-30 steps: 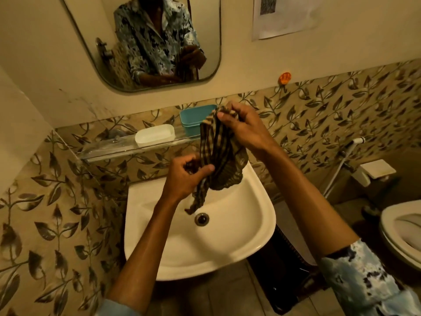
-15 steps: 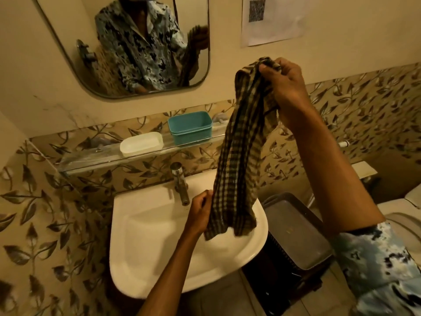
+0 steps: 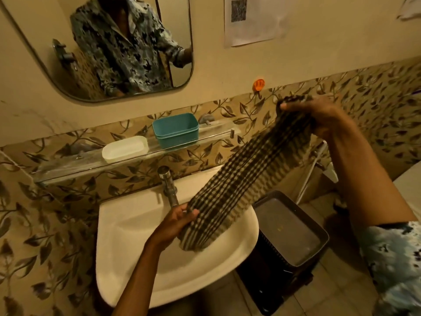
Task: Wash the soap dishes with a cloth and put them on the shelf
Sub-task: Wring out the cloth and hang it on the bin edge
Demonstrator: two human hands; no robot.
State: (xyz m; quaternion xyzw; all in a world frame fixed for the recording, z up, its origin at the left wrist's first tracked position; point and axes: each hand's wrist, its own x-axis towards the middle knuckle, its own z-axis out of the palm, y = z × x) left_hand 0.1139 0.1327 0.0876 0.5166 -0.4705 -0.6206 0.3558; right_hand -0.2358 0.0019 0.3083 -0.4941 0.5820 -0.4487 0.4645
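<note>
Soap dishes sit side by side on a clear glass wall shelf (image 3: pixel 68 165) above a white ceramic washbasin (image 3: pixel 136 254): a shallow white oval soap dish (image 3: pixel 124 148) to the left, and a deeper teal rectangular soap dish (image 3: pixel 175 130) to its right, above the basin's far edge. Whether either dish is wet or holds soap is too small to tell. A chrome tap (image 3: pixel 168 185) rises at the back of the basin, its spout end partly hidden by the left hand (image 3: pixel 176 224). That hand, over the basin's middle, pinches the lower end of a dark brown and cream checked cloth (image 3: pixel 239 185) between thumb and fingers. The cloth stretches up and to the right, covering the basin's right rim. Its upper end is bunched in the closed right hand (image 3: pixel 323 117), which is blurred, up and right of the basin. Beside the basin's right edge stands a dark plastic bin with a flat lid (image 3: pixel 291 231). On the wall above and right of the basin is a small orange hook (image 3: pixel 259 84). Above the basin, a rounded mirror (image 3: pixel 34 55), cut off at the top, reflects a patterned shirt.
</note>
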